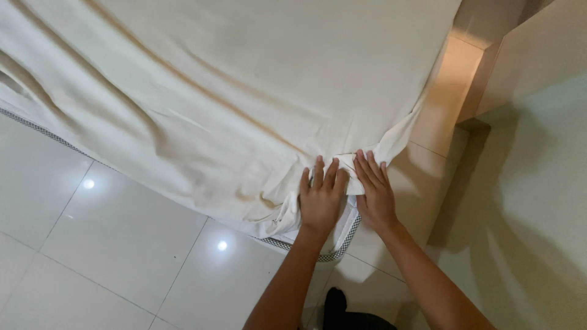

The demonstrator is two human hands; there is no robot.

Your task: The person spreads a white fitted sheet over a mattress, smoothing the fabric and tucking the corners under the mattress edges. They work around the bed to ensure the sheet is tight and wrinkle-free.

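Both hands are pressing flat, fingers spread and gripping nothing, on the cream sheet (244, 91) at the mattress corner (342, 238). The left hand (321, 198) is lying just beside the right hand (374, 192), thumbs nearly touching, with the bunched fold of cloth under and just beyond the fingertips. Below the left wrist the checkered mattress edging is showing bare. My worry: the loose cloth left of the left hand is hanging slack, so the fold may be slipping off the corner once pressure is easing, dragging onto the tiled floor (122, 244)
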